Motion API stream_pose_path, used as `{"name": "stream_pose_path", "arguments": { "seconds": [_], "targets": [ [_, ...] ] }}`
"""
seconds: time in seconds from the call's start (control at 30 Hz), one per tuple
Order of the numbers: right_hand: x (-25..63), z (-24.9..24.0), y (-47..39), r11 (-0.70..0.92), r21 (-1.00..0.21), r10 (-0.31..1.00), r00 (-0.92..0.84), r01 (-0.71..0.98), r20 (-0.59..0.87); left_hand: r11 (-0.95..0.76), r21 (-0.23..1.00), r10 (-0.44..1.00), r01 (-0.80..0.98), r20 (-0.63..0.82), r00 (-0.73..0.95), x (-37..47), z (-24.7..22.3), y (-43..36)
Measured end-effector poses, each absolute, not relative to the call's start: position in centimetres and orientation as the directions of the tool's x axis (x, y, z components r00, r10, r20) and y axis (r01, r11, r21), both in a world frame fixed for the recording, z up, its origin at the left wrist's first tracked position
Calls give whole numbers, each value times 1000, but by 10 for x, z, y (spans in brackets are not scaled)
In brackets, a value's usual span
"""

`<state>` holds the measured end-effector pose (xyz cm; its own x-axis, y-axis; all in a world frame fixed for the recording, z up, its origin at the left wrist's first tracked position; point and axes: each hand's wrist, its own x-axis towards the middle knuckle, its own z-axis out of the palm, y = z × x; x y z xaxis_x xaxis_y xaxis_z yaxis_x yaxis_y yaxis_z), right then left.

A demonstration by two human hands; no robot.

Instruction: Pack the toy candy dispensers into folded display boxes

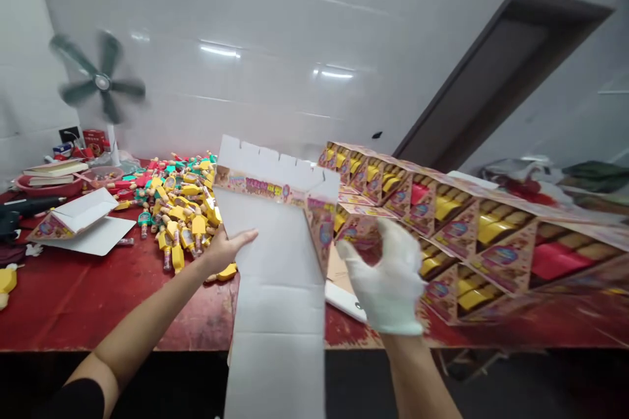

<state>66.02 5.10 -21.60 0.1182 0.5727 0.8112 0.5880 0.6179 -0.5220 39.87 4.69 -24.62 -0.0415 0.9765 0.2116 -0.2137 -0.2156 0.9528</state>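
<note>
A partly folded white cardboard sheet (280, 255) with a printed pink and yellow band stands up in the centre, its long plain part hanging over the table's front edge. My bare left hand (228, 250) grips its left side, thumb across the white face and fingers hidden behind. Just right of the cardboard is my right hand (386, 281) in a white glove, thumb and fingers spread, holding nothing. Beyond that hand, filled triangular display boxes (508, 255) are stacked in rows, with yellow and red items inside.
Yellow, red and green toy-like pieces (184, 209) lie heaped on the red table (122, 294), left of the cardboard. Further left are a folded printed carton (81, 216), a pink basin (49, 186) and a green fan (102, 82). A white device (345, 301) lies near the front edge.
</note>
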Motion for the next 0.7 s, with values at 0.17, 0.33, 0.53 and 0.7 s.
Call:
{"name": "stream_pose_path", "arguments": {
  "seconds": [0.17,0.33,0.53,0.7],
  "targets": [
    [599,-164,76,720,-28,331,-307,694,892,-223,973,972,-55,226,61,405,-270,14],
    [556,-188,83,690,43,330,-367,723,870,-282,958,950,41,285,-129,389,-301,9],
    [553,-219,60,711,-109,319,-181,695,931,-308,938,889,157,342,-304,352,-360,29],
    [559,-264,44,689,-69,645,-566,722,514,-183,969,975,164,200,-93,294,-383,26]
  ]
}}
